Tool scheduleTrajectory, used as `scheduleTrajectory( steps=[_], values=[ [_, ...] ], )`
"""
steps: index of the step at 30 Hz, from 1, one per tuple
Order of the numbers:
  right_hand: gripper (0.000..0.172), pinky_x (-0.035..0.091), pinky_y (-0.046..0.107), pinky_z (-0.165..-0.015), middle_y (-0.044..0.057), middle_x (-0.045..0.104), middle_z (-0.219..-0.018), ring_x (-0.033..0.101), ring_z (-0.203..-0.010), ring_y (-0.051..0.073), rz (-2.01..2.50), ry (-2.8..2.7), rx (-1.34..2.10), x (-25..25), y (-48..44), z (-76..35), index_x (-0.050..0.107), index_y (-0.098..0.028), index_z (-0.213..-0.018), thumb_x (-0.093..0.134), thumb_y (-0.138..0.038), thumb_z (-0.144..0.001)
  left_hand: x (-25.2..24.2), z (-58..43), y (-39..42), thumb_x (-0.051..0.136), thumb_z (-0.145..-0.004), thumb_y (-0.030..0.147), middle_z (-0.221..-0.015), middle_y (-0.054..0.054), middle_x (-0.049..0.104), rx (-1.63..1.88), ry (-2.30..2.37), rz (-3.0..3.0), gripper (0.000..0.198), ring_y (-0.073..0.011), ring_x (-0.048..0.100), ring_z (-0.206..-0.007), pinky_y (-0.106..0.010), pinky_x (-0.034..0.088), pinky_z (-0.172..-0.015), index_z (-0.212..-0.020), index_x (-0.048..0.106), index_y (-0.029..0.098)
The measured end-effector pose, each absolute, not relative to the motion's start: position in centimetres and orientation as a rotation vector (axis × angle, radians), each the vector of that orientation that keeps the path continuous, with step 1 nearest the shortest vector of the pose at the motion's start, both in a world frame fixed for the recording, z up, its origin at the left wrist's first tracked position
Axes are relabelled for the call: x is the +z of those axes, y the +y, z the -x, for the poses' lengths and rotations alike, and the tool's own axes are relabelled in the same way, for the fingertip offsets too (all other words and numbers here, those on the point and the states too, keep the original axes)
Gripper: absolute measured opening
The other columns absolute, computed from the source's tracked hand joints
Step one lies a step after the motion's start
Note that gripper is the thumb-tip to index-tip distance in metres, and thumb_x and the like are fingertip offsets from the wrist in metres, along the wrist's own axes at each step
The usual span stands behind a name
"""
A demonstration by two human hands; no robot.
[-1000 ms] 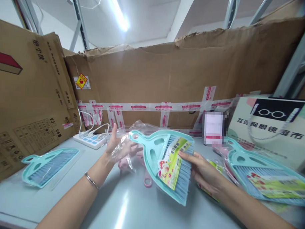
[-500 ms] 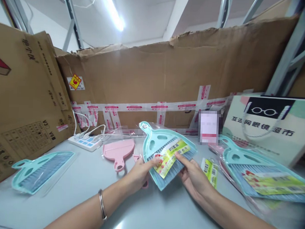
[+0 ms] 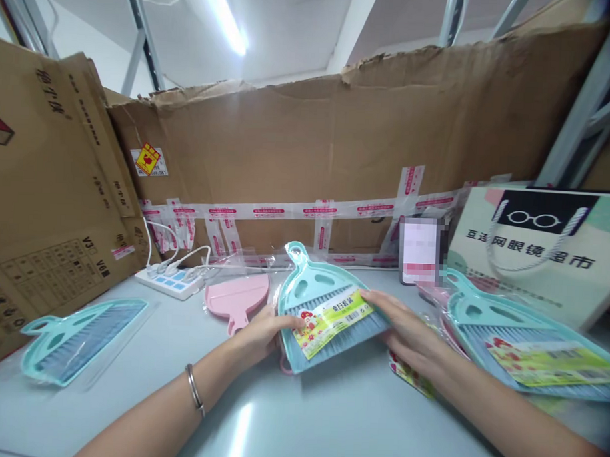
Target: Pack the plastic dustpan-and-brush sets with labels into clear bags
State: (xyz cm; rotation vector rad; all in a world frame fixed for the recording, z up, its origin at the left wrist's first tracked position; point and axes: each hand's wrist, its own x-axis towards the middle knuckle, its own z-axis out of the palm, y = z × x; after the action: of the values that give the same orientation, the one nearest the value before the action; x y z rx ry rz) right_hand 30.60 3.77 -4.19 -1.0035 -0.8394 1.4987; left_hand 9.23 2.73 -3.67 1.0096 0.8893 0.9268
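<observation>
Between my hands, just above the table, is a light-blue dustpan and brush set point(image 3: 313, 275) in clear plastic, its handle pointing up and away. A yellow-green card label point(image 3: 332, 316) lies across its bristles. My left hand point(image 3: 266, 330) grips the set's left edge, thumb on the front by the label. On the right edge, my right hand point(image 3: 406, 325) is closed with its thumb at the label's corner and the other fingers behind. Behind my left hand lies a pink dustpan point(image 3: 237, 296), partly covered. A loose card label point(image 3: 410, 375) rests under my right wrist.
Another wrapped blue set point(image 3: 81, 341) lies at the left, and a further one point(image 3: 521, 336) on the right over pink pieces. A white power strip point(image 3: 170, 280), a phone point(image 3: 419, 251) and a glasses-shop paper bag point(image 3: 539, 250) stand along the back before the cardboard wall point(image 3: 268, 147).
The held set has turned a little and sits more level. My right hand has moved up along its right edge, and my left hand has shifted slightly left.
</observation>
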Motion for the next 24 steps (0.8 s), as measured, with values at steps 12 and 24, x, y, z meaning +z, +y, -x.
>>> scheduleTrajectory(
  steps=[12,24],
  values=[
    [0.026,0.054,0.031,-0.055,0.009,0.07,-0.068,0.066,-0.057,0.02,1.075,-0.879,1.79,-4.6,3.7,-29.8,0.058,-0.012,-0.089,0.069,-0.017,-0.066,-4.2,-9.3,3.4,0.068,-0.067,0.026,-0.075,-0.009,0.069,0.909,1.098,-0.892,0.034,-0.0179,0.065,-0.064,-0.027,0.052,-0.058,-0.096,0.057,0.011],
    [0.031,0.055,0.025,-0.072,0.008,0.071,-0.085,0.068,-0.074,0.017,0.919,-0.886,1.921,-4.4,3.9,-30.5,0.06,-0.011,-0.096,0.061,-0.003,-0.066,-4.2,-8.7,3.6,0.076,-0.057,0.017,-0.09,-0.009,0.068,0.994,1.121,-0.96,0.045,-0.015,0.064,-0.072,-0.023,0.052,-0.062,-0.098,0.057,0.011]
  ],
)
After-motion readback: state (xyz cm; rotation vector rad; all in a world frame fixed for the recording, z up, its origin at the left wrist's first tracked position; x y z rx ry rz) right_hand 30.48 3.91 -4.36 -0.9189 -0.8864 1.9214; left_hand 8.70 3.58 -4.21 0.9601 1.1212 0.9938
